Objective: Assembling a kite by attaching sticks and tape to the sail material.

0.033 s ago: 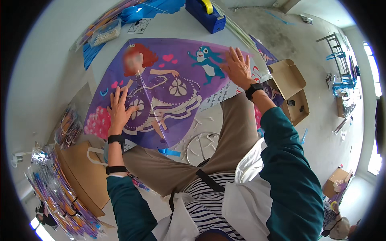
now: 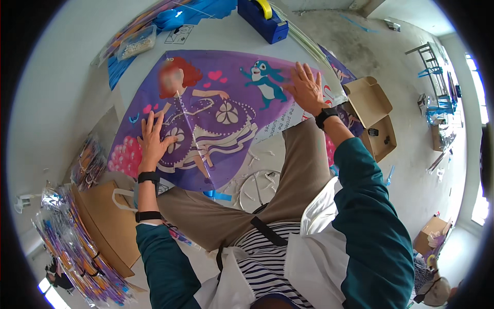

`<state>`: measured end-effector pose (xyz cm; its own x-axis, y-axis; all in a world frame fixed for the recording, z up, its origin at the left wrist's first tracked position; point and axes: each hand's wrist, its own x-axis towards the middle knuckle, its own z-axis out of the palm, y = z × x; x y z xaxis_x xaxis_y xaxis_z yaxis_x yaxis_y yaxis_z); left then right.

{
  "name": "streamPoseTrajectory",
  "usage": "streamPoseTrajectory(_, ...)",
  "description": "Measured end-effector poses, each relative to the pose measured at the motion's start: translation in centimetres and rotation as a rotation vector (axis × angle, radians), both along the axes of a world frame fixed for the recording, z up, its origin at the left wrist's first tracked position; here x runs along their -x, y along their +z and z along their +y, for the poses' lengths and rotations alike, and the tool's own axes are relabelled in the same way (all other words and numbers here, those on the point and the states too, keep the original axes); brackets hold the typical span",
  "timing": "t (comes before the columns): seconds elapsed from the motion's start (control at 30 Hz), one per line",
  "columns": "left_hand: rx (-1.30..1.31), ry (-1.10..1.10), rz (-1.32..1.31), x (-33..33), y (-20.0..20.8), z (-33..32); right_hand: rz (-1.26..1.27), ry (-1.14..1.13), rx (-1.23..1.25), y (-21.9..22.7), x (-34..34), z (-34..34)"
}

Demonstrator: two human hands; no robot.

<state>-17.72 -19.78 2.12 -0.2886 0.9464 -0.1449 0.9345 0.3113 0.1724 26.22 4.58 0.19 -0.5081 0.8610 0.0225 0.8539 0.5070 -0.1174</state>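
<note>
A purple kite (image 2: pixel 234 149) is spread flat in front of me, printed with a red-haired figure in a wide dress, a blue rabbit, pink hearts and pink balloons. A thin pale rod (image 2: pixel 188 121) runs down its middle. My left hand (image 2: pixel 151 141) lies flat on the kite's left side, fingers spread, beside the printed skirt. Fingers apart, my right hand (image 2: pixel 306 90) presses on the right side next to the rabbit. Neither hand grips anything. Under the kite's right part shows a white printed board (image 2: pixel 280 122).
A blue tape dispenser (image 2: pixel 265 20) and a clear tub of small pale pieces (image 2: pixel 138 44) stand at the far edge, near thin pale rods (image 2: pixel 303 38). An open cardboard box (image 2: pixel 378 134) is at right. Bagged bundles (image 2: pixel 77 247) lean at left; another person (image 2: pixel 432 288) is lower right.
</note>
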Motion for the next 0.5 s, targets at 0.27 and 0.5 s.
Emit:
streamPoseTrajectory(0.27,-0.006,-0.011,0.059,-3.8,1.3,-3.4,0.035,-0.048,0.008,-1.1,-3.7,-0.8)
streamPoseTrajectory(0.5,0.010,0.120,0.006,-5.5,2.0,-4.2,0.143,-0.072,0.114,-0.6,-4.9,1.5)
